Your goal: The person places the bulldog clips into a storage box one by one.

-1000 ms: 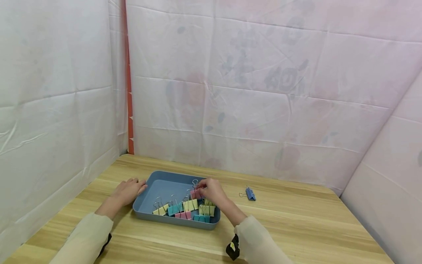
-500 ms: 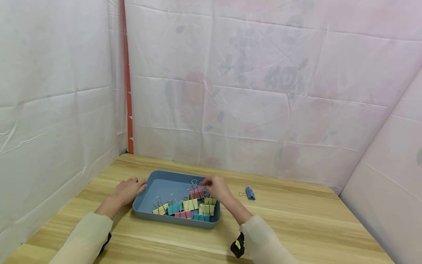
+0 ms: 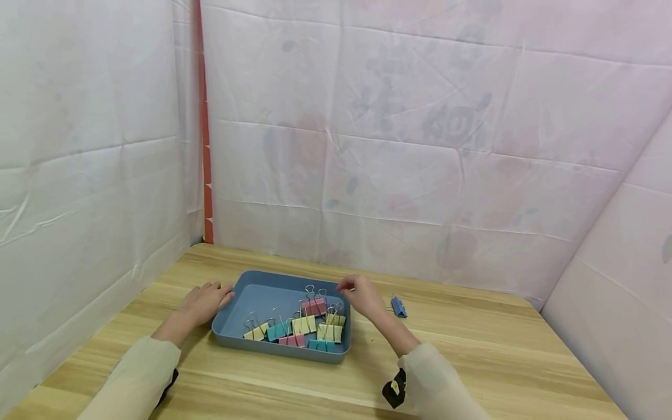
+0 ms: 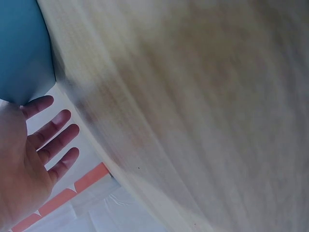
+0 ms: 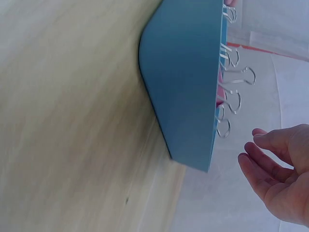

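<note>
A blue-grey rectangular tray point(image 3: 273, 279) lies on the wooden table and holds several binder clips in yellow, teal and pink. One pink binder clip point(image 3: 314, 307) stands near the tray's far right corner with its wire handles up. At the tray's left rim rests my left hand point(image 3: 203, 302), fingers extended; its thumb touches the tray wall in the left wrist view. My right hand point(image 3: 362, 294) hovers just beyond the right rim. In the right wrist view its fingers are loosely bent and hold nothing. A blue binder clip point(image 3: 398, 307) lies on the table to the right of that hand, its wire handle partly covered.
The wooden table point(image 3: 504, 344) extends to the right of the tray and in front of it. White printed sheets point(image 3: 399, 146) hang behind the table and along both sides. An orange strip point(image 3: 207, 175) runs down the back left corner.
My right hand has let go of the pink binder clip, which stays in the tray, and has moved right past the rim toward the blue clip. My left hand has stayed put.
</note>
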### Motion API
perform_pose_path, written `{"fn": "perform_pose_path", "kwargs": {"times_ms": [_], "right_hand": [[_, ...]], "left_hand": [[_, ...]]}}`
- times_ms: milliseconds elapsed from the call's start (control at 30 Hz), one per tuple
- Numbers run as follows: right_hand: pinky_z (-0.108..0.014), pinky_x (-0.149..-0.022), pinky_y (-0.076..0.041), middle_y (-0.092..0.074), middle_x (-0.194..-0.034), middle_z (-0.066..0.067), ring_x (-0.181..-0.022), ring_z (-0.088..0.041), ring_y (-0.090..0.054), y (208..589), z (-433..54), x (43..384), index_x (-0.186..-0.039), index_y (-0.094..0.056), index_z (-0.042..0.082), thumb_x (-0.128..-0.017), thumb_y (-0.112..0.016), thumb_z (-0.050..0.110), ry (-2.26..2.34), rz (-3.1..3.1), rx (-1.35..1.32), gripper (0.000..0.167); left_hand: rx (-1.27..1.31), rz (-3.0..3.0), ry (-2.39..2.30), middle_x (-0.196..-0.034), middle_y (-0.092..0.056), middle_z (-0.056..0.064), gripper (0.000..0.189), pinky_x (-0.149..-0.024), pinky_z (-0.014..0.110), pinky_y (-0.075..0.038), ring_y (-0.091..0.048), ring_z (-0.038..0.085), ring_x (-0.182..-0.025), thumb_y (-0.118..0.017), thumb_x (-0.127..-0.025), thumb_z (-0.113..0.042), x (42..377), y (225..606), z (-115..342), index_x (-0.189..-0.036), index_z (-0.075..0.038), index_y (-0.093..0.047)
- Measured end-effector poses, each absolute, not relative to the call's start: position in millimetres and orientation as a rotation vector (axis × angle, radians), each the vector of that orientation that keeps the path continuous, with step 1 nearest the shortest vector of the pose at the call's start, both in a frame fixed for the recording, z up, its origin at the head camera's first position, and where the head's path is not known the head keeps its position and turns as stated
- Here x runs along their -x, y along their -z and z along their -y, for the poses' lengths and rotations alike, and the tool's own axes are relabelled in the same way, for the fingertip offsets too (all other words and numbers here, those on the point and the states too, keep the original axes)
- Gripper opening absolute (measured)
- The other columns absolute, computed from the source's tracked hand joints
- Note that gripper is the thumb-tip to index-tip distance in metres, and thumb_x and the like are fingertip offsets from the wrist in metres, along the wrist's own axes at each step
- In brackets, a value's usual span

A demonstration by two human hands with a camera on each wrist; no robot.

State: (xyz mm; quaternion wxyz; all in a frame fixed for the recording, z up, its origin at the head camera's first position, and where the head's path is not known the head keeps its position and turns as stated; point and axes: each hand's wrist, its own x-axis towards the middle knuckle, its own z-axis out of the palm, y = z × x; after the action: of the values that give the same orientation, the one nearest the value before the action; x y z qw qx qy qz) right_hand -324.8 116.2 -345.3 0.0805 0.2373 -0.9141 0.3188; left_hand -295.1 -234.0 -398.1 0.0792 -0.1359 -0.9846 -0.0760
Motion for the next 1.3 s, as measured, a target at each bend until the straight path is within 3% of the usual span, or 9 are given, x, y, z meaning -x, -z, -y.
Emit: {"fn": "perform_pose_path", "kwargs": {"times_ms": [233,467,1000,1167,1300], "right_hand": [[-0.037,-0.069,-0.050,-0.064,-0.083,-0.008,-0.083,-0.027,-0.061,338.6,-135.7,327.9,-0.088,-0.067,-0.003,-0.084,-0.059,-0.006,-1.005,2.699,-0.640,0.009],[-0.040,-0.069,-0.050,-0.064,-0.084,-0.016,-0.080,-0.029,-0.061,336.6,-165.5,332.1,-0.085,-0.066,-0.005,-0.084,-0.059,-0.008,-0.985,2.650,-0.626,0.008],[-0.039,-0.067,-0.049,-0.062,-0.083,-0.013,-0.080,-0.030,-0.059,339.0,-218.3,334.8,-0.090,-0.063,-0.007,-0.084,-0.057,-0.008,-0.925,2.709,-0.472,0.008],[-0.042,-0.070,-0.048,-0.062,-0.085,-0.017,-0.081,-0.033,-0.059,347.1,-230.2,338.5,-0.092,-0.063,-0.011,-0.083,-0.054,-0.011,-0.881,2.754,-0.447,0.013],[-0.043,-0.073,-0.049,-0.061,-0.097,-0.024,-0.089,-0.039,-0.058,355.5,-238.7,342.0,-0.099,-0.062,-0.012,-0.081,-0.047,-0.017,-0.859,2.838,-0.456,0.025]], "left_hand": [[0.394,2.965,0.234,-0.105,-0.056,0.022,0.031,-0.082,0.057,-0.038,-0.051,0.041,-0.099,-0.046,-0.096,-0.024,294.9,396.8,233.4,-0.115,-0.001,-0.058],[0.392,2.966,0.243,-0.105,-0.056,0.022,0.031,-0.082,0.057,-0.038,-0.051,0.041,-0.099,-0.046,-0.096,-0.024,295.7,395.7,233.4,-0.114,-0.001,-0.058],[0.393,2.972,0.242,-0.109,-0.055,0.024,0.035,-0.083,0.057,-0.038,-0.049,0.044,-0.104,-0.045,-0.096,-0.025,296.5,399.1,234.5,-0.117,-0.001,-0.058],[0.391,2.972,0.246,-0.108,-0.055,0.023,0.034,-0.083,0.057,-0.037,-0.049,0.043,-0.103,-0.045,-0.096,-0.024,297.2,400.0,235.1,-0.117,-0.001,-0.058],[0.379,2.983,0.255,-0.110,-0.055,0.024,0.035,-0.085,0.058,-0.036,-0.048,0.044,-0.105,-0.045,-0.096,-0.024,296.7,400.1,235.1,-0.118,0.000,-0.057]]}}
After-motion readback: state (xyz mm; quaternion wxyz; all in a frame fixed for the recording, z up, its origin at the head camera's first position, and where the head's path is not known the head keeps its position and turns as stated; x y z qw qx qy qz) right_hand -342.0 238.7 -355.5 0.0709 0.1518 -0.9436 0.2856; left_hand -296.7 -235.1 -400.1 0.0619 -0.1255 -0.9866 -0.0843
